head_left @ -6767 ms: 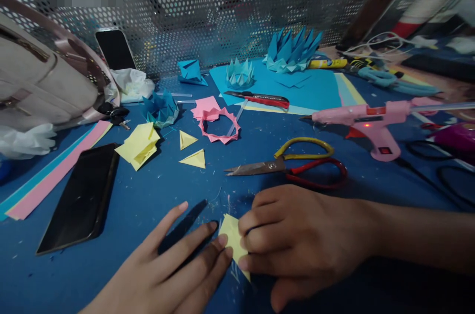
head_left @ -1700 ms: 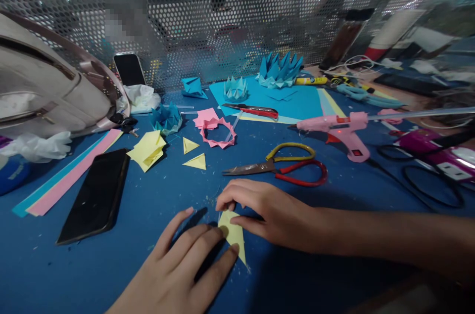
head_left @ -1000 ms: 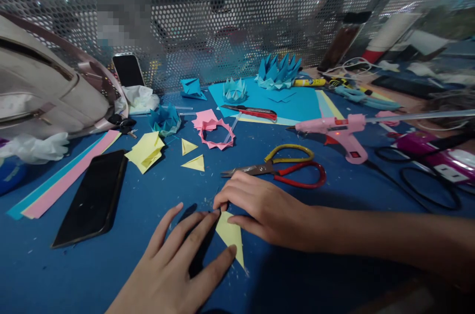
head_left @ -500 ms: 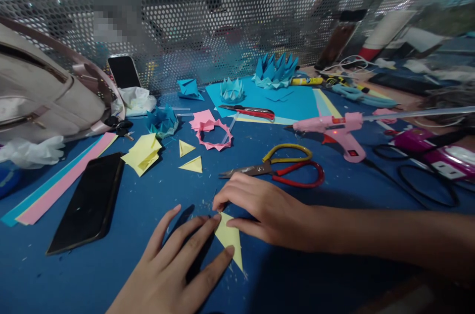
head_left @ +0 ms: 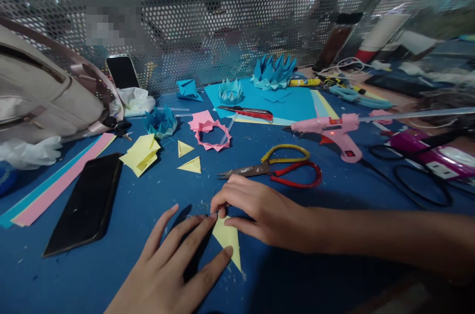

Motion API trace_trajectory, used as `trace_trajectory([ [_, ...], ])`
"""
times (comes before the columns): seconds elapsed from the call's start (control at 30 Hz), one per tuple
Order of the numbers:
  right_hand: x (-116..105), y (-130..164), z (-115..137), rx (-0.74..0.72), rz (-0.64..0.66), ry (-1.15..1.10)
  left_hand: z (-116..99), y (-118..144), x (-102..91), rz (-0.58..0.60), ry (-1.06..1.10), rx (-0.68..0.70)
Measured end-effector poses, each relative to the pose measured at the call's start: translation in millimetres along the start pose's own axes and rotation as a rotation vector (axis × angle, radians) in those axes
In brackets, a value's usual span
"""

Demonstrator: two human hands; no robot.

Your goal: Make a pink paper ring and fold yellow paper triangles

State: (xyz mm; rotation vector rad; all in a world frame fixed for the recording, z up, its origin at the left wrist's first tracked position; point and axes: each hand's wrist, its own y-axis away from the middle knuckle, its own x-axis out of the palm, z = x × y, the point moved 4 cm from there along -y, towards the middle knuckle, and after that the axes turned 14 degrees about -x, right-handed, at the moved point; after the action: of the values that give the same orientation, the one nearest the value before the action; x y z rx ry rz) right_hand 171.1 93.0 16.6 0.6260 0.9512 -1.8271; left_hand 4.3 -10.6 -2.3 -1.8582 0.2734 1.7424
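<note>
Your left hand (head_left: 174,267) lies flat on the blue table (head_left: 148,205), fingers spread, grasping nothing; its fingertips press the left edge of the yellow triangle (head_left: 228,240). Your right hand (head_left: 260,212) comes in from the right and pinches the triangle's far corner between thumb and curled fingers. The triangle lies flat on the table at the near middle, between your two hands, its long point toward you.

Just beyond your right hand lie the scissors (head_left: 274,171), blades pointing left. Farther right stands a pink glue gun (head_left: 334,131). To the far left of your hands sit two small yellow triangles (head_left: 187,156), a stack of yellow paper (head_left: 141,154) and a pink paper ring (head_left: 213,135). A black phone (head_left: 85,202) lies at the left.
</note>
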Motion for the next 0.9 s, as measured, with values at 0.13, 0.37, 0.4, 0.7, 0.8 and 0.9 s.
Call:
trace_trajectory([
  [0.13, 1.1, -0.7, -0.2, -0.012, -0.015, 0.04, 0.3, -1.4, -1.2, -0.002, 0.022, 0.009],
  [0.37, 3.3, -1.2, -1.2, 0.015, -0.021, 0.081, 2.2, -0.4, 3.1, -0.074, 0.01, 0.07],
  [0.4, 3.5, -1.7, -1.1, 0.013, -0.02, 0.08, 1.5, -0.5, 2.2, -0.061, 0.017, 0.059],
  [0.7, 1.0, -2.7, -2.4, 0.021, -0.005, -0.035, 0.7, -1.5, 1.0, -0.058, 0.046, 0.048],
  [0.8, -0.1, -2.0, -3.5, 0.051, -0.004, -0.073, 2.7, -0.8, 3.2, -0.086, 0.043, 0.067],
  [0.9, 0.5, -1.7, -4.2, 0.077, -0.001, -0.099, 3.2, -0.3, 3.1, -0.082, 0.062, 0.058],
])
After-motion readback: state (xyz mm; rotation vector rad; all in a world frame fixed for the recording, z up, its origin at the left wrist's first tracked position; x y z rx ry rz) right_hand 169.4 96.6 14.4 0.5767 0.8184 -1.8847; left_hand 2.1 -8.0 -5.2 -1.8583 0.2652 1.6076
